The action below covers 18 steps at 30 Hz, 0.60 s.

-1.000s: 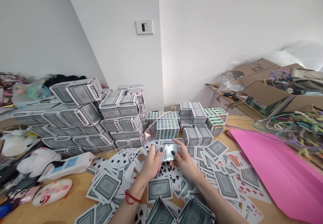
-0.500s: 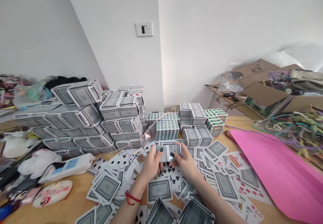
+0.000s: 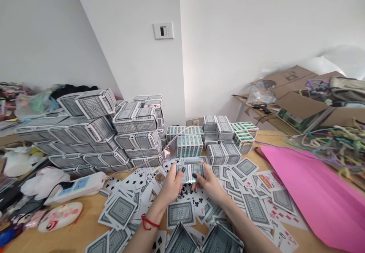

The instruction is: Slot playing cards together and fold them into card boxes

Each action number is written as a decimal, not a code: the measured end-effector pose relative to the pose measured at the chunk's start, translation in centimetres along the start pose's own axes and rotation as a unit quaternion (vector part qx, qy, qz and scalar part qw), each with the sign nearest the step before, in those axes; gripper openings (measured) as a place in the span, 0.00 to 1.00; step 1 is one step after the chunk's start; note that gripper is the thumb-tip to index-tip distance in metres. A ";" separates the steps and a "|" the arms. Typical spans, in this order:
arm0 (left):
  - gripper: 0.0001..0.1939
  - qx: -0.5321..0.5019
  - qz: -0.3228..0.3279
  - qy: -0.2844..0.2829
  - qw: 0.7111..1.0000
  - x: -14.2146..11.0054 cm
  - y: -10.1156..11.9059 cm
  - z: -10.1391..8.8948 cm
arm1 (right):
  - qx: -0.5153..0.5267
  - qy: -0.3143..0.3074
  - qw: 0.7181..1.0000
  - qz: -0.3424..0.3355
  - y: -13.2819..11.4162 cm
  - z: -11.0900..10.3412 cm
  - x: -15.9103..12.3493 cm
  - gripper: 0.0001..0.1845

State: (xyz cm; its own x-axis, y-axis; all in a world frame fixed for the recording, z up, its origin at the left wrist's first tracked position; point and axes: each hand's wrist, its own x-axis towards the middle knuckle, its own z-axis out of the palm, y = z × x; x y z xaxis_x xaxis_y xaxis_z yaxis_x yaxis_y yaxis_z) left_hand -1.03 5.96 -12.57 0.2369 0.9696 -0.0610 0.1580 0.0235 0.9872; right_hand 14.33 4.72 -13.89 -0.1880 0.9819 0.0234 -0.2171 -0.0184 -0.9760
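Observation:
Between my left hand (image 3: 171,184) and my right hand (image 3: 209,183) are playing cards (image 3: 186,173), backs up, their short sides meeting in the middle. Each hand grips one end, thumb on top and fingers beneath. Whether the cards are joined cannot be made out. Under and around my hands lie loose playing cards (image 3: 180,214), some face up and others face down. Close to me, between my forearms, stands an open shape folded from cards (image 3: 182,239). A red string bracelet (image 3: 149,222) circles my left wrist.
Stacked blocks made of cards (image 3: 137,120) rise at the back left, with smaller card blocks (image 3: 224,152) at centre right. Green-and-white card boxes (image 3: 189,145) stand ahead. Pink paper (image 3: 310,192) lies right, a white power strip (image 3: 76,188) left. A cardboard box (image 3: 305,110) sits far right.
My hands stay in nearly the same place, still gripping the cards. The held cards tilt slightly and catch more light. The camera view shifts a little.

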 end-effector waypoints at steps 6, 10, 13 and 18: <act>0.18 -0.009 -0.020 -0.006 1.000 -0.1 0.6 -0.1 | -0.012 -0.018 1.000 0.006 0.4 -0.3 -0.1 0.19; 0.17 0.002 -0.024 -0.010 1.000 -0.3 0.6 -0.1 | -0.003 -0.020 1.000 0.005 -0.3 -0.1 -0.2 0.18; 0.16 -0.001 -0.014 -0.018 1.000 -0.2 0.4 -0.1 | 0.026 -0.014 1.000 0.006 -0.8 0.0 -0.2 0.19; 0.16 -0.081 0.002 0.031 0.996 0.0 0.6 -0.5 | 0.077 -0.002 0.997 0.013 -0.7 -0.6 -0.2 0.22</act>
State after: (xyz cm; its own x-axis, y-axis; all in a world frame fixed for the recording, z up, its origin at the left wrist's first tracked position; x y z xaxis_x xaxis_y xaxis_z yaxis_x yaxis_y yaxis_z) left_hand -1.40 6.08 -11.86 0.1764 0.9829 -0.0536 -0.0009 0.0546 0.9985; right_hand 15.07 4.64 -13.29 -0.1998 0.9798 -0.0007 -0.3571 -0.0735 -0.9312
